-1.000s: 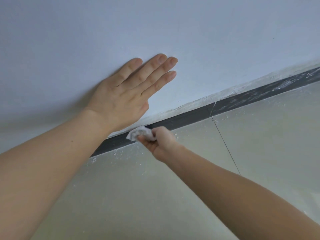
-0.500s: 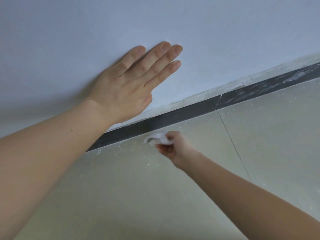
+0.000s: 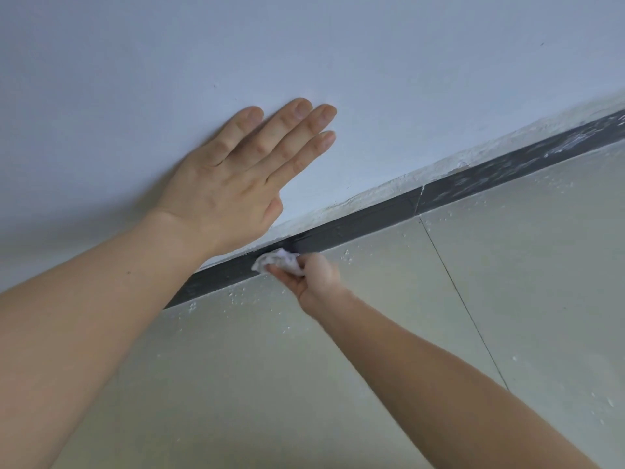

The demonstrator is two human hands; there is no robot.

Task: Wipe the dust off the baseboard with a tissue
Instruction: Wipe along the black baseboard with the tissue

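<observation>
The left hand (image 3: 230, 184) lies flat on the pale wall (image 3: 406, 79), with its fingers straight and close together, holding nothing. Just below it and a bit to the right, the small white tissue (image 3: 279, 260) is bunched into a wad and pressed against the dark baseboard (image 3: 372, 221), close to where the strip meets the rough white edge of the wall. The right hand (image 3: 314, 279) comes up from below and holds the wad, its curled fingers pinching it so that only the front of the tissue pokes out toward the strip. The tissue looks very light, soft and thin. It will bend and squash any way it is pushed, and it could tear or shed bits if it is rubbed hard on the rough edge. The best place to hold it is around the back of the wad, with a fat folded part left free in front to do the rubbing, much as the hand has it now. Farther right, past a thin crack (image 3: 419, 198) in the strip, the baseboard has white smears and dust on it, so that part likely needs wiping next. White crumbs (image 3: 236, 294) lie on the shiny floor (image 3: 524, 299) along the strip, and a thin line (image 3: 466, 309) between tiles runs across the floor on the right
</observation>
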